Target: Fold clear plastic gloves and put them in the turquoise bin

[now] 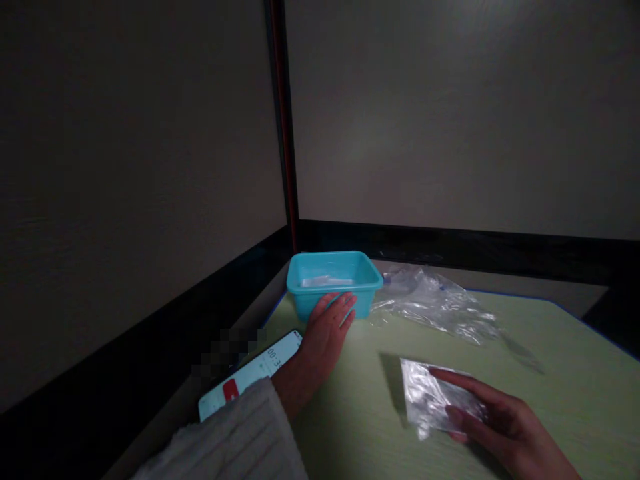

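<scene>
A turquoise plastic bin [333,280] stands at the far left corner of the pale green table [550,373]. My left hand [327,333] reaches forward, fingers together, with the fingertips touching the bin's near wall. My right hand [495,420] holds a small clear plastic bag [427,397] just above the table at the lower right, fingers spread over its right side. Something pale lies inside the bin; I cannot tell what it is.
A crumpled pile of clear plastic bags [435,303] lies right of the bin. A phone [250,380] showing a timer screen lies at the table's left edge beside my left forearm. Grey partition walls [450,120] close off the back and left.
</scene>
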The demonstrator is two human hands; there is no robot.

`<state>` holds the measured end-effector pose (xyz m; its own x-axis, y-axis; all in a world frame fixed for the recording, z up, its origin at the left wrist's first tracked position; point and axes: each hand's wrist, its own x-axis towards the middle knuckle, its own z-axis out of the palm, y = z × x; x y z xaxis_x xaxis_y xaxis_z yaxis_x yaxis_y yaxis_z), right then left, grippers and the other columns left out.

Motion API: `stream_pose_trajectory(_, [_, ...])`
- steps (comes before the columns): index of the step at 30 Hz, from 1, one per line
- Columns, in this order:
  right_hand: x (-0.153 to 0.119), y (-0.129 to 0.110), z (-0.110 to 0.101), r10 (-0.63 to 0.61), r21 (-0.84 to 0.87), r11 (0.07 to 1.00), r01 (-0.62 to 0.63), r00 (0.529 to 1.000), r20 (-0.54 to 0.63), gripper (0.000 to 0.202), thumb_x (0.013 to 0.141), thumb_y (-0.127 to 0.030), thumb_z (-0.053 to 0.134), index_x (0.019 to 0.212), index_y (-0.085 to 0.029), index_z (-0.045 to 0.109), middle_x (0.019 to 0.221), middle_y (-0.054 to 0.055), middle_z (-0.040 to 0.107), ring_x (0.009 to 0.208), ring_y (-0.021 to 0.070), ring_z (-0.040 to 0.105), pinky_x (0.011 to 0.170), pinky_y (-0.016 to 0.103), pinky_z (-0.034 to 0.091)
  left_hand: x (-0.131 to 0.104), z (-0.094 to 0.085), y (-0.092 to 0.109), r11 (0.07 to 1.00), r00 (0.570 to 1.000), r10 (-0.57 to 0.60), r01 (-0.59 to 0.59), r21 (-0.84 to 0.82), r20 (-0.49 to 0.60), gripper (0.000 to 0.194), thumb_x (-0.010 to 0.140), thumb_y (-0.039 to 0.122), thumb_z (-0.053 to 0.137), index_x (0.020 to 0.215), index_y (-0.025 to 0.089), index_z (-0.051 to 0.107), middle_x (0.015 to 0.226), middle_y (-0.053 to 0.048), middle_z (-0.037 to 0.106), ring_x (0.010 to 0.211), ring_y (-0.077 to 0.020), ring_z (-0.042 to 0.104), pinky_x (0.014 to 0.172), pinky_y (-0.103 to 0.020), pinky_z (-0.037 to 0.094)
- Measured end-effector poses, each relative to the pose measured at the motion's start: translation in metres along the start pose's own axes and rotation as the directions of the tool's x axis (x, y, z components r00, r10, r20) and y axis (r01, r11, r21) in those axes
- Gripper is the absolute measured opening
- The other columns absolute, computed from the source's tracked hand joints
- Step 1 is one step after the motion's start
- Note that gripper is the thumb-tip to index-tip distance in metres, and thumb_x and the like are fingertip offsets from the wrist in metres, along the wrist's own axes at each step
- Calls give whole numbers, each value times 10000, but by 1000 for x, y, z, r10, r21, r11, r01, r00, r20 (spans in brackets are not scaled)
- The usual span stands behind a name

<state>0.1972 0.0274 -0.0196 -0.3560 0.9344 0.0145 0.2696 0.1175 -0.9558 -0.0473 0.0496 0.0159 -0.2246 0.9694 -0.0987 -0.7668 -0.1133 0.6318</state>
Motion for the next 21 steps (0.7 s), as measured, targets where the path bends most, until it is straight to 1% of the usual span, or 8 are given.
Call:
stream_pose_trajectory(2, [0, 0, 1, -4, -7, 1000, 4, 1000, -12, 326, 714, -401, 671, 1035, -345, 688, 822, 9, 711, 591, 169, 602, 544, 273, 540, 1, -2, 0, 999, 1000, -10, 11, -39, 17, 151, 800, 96, 465, 932, 168, 450, 1222, -155, 556, 1162, -229, 531, 983, -356, 386])
stream_pose_trajectory(6, [-1, -3, 2, -9, -31, 999, 8, 999, -34, 329, 692, -401, 686, 1012, -330, 701, 853, 21, 717, 594, 179, 613, 536, 281, 548, 2, -2, 0, 995, 999, -27, 30, -91, 37, 127, 826, 88, 405, 919, 172, 420, 1239, -160, 539, 1160, -225, 533, 981, -353, 393])
stream_pose_trajectory(10, [-1, -7, 1, -3, -7, 1000, 3, 999, -33, 311, 699, -416, 677, 1000, -345, 703, 820, 12, 716, 591, 177, 614, 555, 296, 562, 2, -1, 0, 992, 998, -48, 51, -115, 33, 108, 821, 115, 431, 914, 169, 431, 1252, -165, 527, 1179, -239, 515, 998, -367, 380])
stream_pose_trajectory(14, [-1, -13, -1, -6, -21, 1000, 5, 998, -62, 340, 700, -440, 671, 1021, -328, 696, 820, 19, 716, 593, 181, 617, 567, 310, 573, -1, 2, -1, 991, 998, -60, 63, -116, 28, 46, 853, 139, 421, 890, 159, 441, 1186, -171, 567, 1125, -241, 562, 979, -350, 409])
stream_pose_trajectory(18, [-3, -22, -7, -48, -49, 998, 43, 993, -111, 396, 696, -472, 665, 1047, -292, 689, 885, 52, 718, 610, 189, 632, 562, 304, 577, -10, 7, -5, 997, 999, -32, 33, -64, 24, 108, 836, 124, 516, 909, 158, 445, 1075, -159, 626, 1036, -247, 621, 977, -360, 419])
stream_pose_trajectory(21, [-6, -32, -14, -110, -72, 992, 100, 981, -161, 383, 691, -460, 675, 1039, -301, 690, 919, 69, 717, 640, 205, 648, 543, 296, 576, -22, 13, -9, 1000, 1000, -16, 16, -16, 12, 117, 859, 149, 521, 940, 161, 437, 971, -132, 663, 970, -244, 652, 985, -393, 416])
